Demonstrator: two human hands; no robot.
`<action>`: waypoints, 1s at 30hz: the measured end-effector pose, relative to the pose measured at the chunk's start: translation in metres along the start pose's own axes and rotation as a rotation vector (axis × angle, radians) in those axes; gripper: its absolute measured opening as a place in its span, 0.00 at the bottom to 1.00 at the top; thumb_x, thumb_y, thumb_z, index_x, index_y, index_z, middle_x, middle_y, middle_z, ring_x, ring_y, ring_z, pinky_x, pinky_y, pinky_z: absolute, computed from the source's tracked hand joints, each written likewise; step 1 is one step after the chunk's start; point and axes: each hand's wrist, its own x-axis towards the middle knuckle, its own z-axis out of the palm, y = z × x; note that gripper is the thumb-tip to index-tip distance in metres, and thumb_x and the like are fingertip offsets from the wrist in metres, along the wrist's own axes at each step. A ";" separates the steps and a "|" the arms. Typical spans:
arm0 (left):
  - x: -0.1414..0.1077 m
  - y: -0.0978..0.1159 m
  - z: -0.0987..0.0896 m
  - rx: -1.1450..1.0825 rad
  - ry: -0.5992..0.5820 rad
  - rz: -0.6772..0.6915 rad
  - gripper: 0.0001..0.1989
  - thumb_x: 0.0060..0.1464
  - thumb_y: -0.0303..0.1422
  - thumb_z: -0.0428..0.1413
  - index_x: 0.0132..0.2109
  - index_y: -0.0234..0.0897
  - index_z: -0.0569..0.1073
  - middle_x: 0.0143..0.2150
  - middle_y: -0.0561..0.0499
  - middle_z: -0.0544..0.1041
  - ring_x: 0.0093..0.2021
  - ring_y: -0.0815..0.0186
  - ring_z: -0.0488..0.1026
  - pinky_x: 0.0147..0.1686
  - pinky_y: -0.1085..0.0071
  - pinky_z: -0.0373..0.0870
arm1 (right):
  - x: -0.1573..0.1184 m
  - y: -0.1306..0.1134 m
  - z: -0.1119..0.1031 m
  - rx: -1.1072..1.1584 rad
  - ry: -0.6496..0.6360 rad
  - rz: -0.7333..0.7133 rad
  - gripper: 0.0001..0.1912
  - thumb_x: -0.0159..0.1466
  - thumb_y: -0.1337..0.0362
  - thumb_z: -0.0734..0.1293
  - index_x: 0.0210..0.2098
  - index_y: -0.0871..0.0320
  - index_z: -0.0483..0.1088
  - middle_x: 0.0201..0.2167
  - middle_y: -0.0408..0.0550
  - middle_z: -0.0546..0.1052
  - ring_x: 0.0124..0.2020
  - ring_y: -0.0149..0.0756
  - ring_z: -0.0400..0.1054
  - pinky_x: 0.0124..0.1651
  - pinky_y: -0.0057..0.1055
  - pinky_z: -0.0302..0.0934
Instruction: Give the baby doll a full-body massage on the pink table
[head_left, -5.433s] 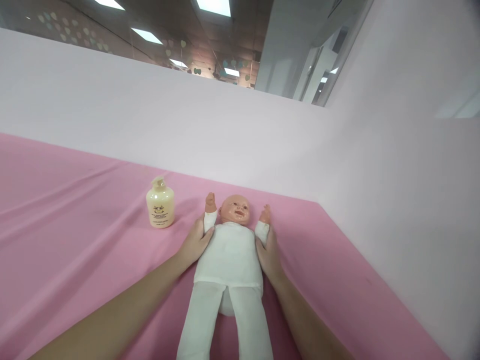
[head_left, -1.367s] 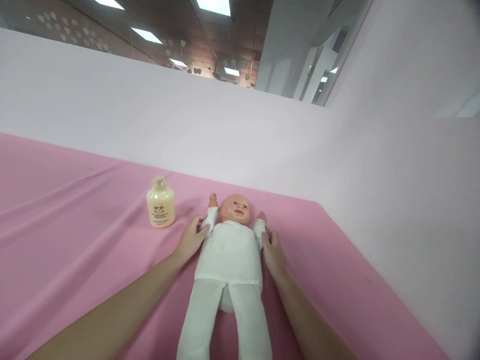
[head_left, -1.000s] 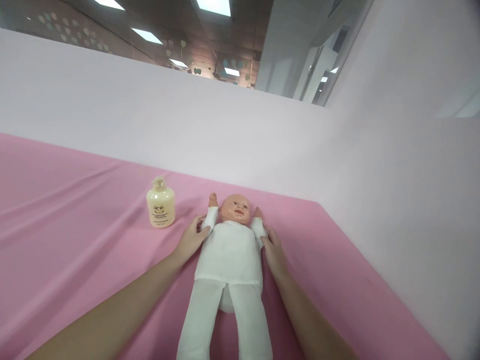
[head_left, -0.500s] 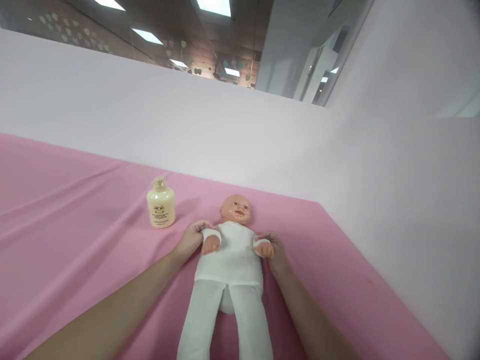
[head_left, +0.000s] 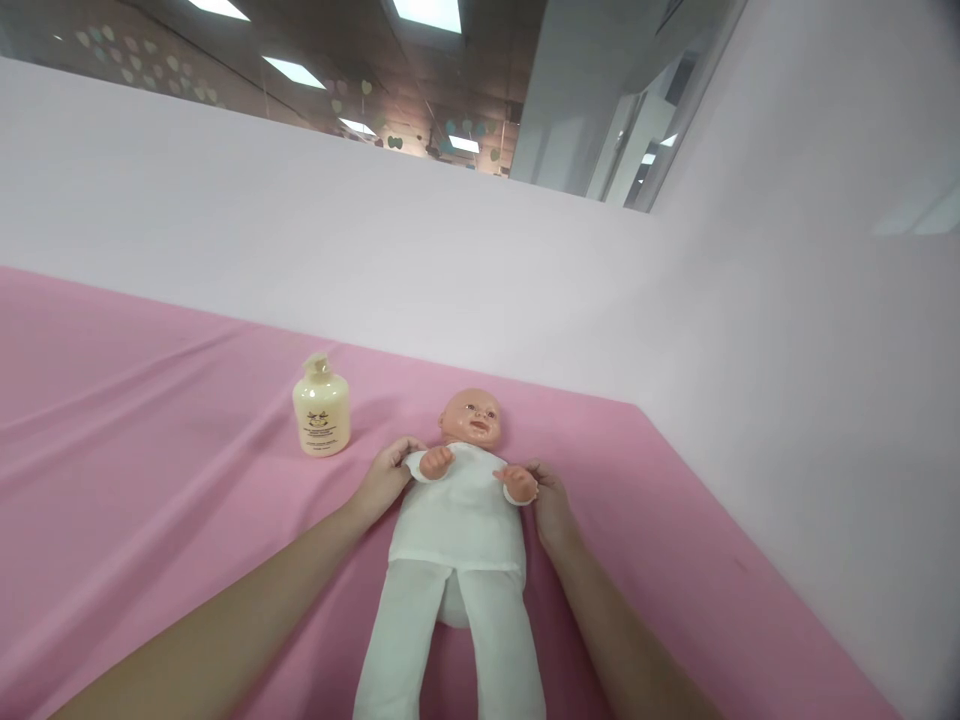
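A baby doll [head_left: 461,515] in a white top and white trousers lies on its back on the pink sheet [head_left: 187,430], head toward the wall. My left hand [head_left: 388,475] is closed on the doll's arm at the left of the view, near the sleeve. On the other side, my right hand [head_left: 553,505] grips the opposite arm, its fingers partly hidden behind the doll's hand. Both doll hands are bent in over its chest. To the left of the doll stands a pale yellow pump bottle [head_left: 322,412], upright and apart from my hands.
A white wall [head_left: 337,230] rises behind the pink sheet, and another white wall [head_left: 810,350] runs along the right. Above the back wall is a window [head_left: 420,90] with ceiling lights beyond it. Folds crease the sheet at the left.
Both doll arms have swung up and inward, so its hands now lie higher over the chest. My hands stay at the arms; the bottle has not moved.
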 end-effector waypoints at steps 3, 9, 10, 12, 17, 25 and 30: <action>-0.001 0.003 0.000 0.092 0.012 0.026 0.13 0.49 0.32 0.56 0.44 0.38 0.73 0.41 0.51 0.78 0.43 0.61 0.73 0.42 0.68 0.66 | 0.000 0.000 0.000 0.015 0.028 0.010 0.14 0.42 0.68 0.66 0.29 0.53 0.77 0.30 0.42 0.82 0.33 0.39 0.72 0.36 0.33 0.62; -0.002 0.004 -0.001 0.177 0.033 0.032 0.21 0.51 0.33 0.52 0.52 0.37 0.71 0.52 0.46 0.76 0.53 0.56 0.71 0.53 0.63 0.65 | -0.003 -0.003 0.001 -0.022 0.101 -0.034 0.31 0.43 0.69 0.64 0.48 0.53 0.71 0.41 0.43 0.81 0.43 0.41 0.72 0.42 0.33 0.63; -0.003 0.004 -0.001 0.179 0.029 0.018 0.20 0.54 0.35 0.51 0.53 0.36 0.71 0.52 0.46 0.76 0.53 0.56 0.71 0.53 0.63 0.65 | -0.004 -0.003 0.001 -0.031 0.137 -0.038 0.33 0.44 0.69 0.65 0.52 0.52 0.68 0.43 0.43 0.80 0.44 0.41 0.71 0.43 0.34 0.63; -0.004 0.003 -0.001 0.205 0.033 -0.014 0.20 0.59 0.41 0.49 0.55 0.37 0.69 0.53 0.45 0.76 0.55 0.55 0.70 0.54 0.62 0.64 | -0.005 -0.003 0.002 -0.064 0.194 -0.044 0.37 0.47 0.67 0.67 0.57 0.52 0.62 0.45 0.44 0.78 0.44 0.41 0.71 0.45 0.35 0.64; -0.005 0.001 0.000 0.349 0.088 -0.068 0.25 0.63 0.48 0.47 0.59 0.38 0.68 0.56 0.43 0.75 0.58 0.52 0.70 0.57 0.59 0.62 | -0.008 -0.003 0.003 -0.192 0.196 -0.063 0.34 0.52 0.63 0.68 0.59 0.51 0.60 0.48 0.47 0.76 0.46 0.42 0.71 0.47 0.37 0.64; -0.005 0.003 -0.002 0.404 0.058 -0.047 0.23 0.63 0.47 0.48 0.56 0.38 0.70 0.57 0.43 0.76 0.56 0.52 0.72 0.54 0.60 0.64 | -0.008 -0.003 0.002 -0.274 0.164 -0.036 0.27 0.56 0.60 0.67 0.55 0.51 0.66 0.52 0.47 0.76 0.53 0.44 0.69 0.53 0.38 0.61; -0.005 0.003 -0.002 0.386 0.053 -0.058 0.21 0.62 0.45 0.48 0.55 0.38 0.70 0.56 0.43 0.76 0.55 0.52 0.71 0.53 0.59 0.65 | -0.008 -0.004 0.003 -0.220 0.165 -0.046 0.27 0.54 0.61 0.67 0.54 0.51 0.67 0.49 0.47 0.78 0.51 0.44 0.70 0.52 0.38 0.62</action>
